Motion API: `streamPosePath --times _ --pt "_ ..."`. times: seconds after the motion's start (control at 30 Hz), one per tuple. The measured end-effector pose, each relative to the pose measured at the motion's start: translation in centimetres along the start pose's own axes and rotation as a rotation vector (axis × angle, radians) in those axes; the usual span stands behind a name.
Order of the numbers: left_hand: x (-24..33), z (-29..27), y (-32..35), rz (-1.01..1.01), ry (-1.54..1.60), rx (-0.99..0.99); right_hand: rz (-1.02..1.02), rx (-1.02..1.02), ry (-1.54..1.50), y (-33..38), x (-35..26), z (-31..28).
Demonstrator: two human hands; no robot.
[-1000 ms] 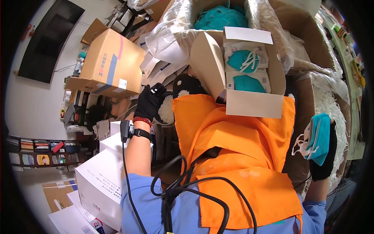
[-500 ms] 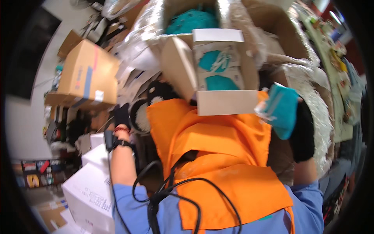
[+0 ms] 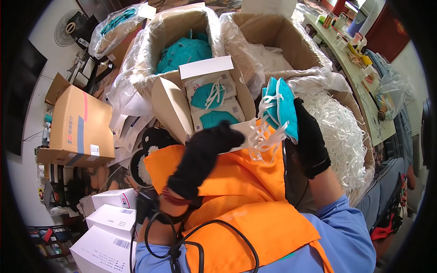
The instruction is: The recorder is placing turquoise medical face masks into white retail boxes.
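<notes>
My right hand [image 3: 312, 141], in a black glove, grips several folded teal face masks [image 3: 278, 109] by their right edge. Their white elastic straps [image 3: 268, 136] dangle at the lower left. My left hand [image 3: 207, 148], also black-gloved, hovers over the front flap of an open white carton [image 3: 164, 100] on my lap. The dark, blurred fingers hide whether it is closed. Inside the carton, two teal masks [image 3: 207, 95] lie on printed white packets, one with its straps on top. An orange apron [image 3: 255, 182] spreads under the carton.
Beyond the carton stand a lined box [image 3: 150, 41] of teal masks and another lined box [image 3: 236, 34] with white material. White straps [image 3: 339, 132] fill a bin at right. A brown carton [image 3: 66, 123] and white boxes [image 3: 102, 245] stand left; a black cable [image 3: 241, 234] crosses my front.
My left hand has come from the far left to the carton's front. My right hand has brought the masks inward, their straps now hanging loose. The whole view has shifted.
</notes>
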State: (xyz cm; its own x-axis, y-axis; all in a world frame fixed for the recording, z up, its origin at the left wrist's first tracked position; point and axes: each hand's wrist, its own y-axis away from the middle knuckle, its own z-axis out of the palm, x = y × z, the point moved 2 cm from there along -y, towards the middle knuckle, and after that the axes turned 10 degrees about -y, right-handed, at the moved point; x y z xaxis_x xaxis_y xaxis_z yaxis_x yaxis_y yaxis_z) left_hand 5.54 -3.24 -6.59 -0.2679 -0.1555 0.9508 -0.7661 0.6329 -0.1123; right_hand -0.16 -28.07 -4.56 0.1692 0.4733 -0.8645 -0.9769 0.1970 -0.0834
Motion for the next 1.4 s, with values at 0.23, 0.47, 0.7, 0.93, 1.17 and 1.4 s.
streamPosePath --times 0.23,0.47,0.7,0.93,1.17,1.4 --pt "2.8 5.3 -2.6 -0.074 -0.175 0.056 -0.045 0.0 0.016 0.9 3.7 -0.7" --pt "1.2 3.9 -2.3 -0.262 0.008 0.252 0.402 0.192 -0.304 4.5 7.5 -0.1" --pt "4.2 1.1 -1.5 -0.183 -0.63 -0.096 -0.382 -0.004 0.491 0.5 -1.0 0.4" --pt "5.4 1.4 -0.1 -0.006 -0.759 -0.292 -0.367 -0.753 0.749 -0.2 0.5 5.9" --pt "4.4 1.6 1.1 -0.173 -0.535 -0.278 -0.077 -0.696 0.453 0.9 2.8 3.4" --pt "3.3 1.0 1.3 -0.229 -0.624 -0.35 0.248 -0.752 0.758 2.9 2.3 -0.4"
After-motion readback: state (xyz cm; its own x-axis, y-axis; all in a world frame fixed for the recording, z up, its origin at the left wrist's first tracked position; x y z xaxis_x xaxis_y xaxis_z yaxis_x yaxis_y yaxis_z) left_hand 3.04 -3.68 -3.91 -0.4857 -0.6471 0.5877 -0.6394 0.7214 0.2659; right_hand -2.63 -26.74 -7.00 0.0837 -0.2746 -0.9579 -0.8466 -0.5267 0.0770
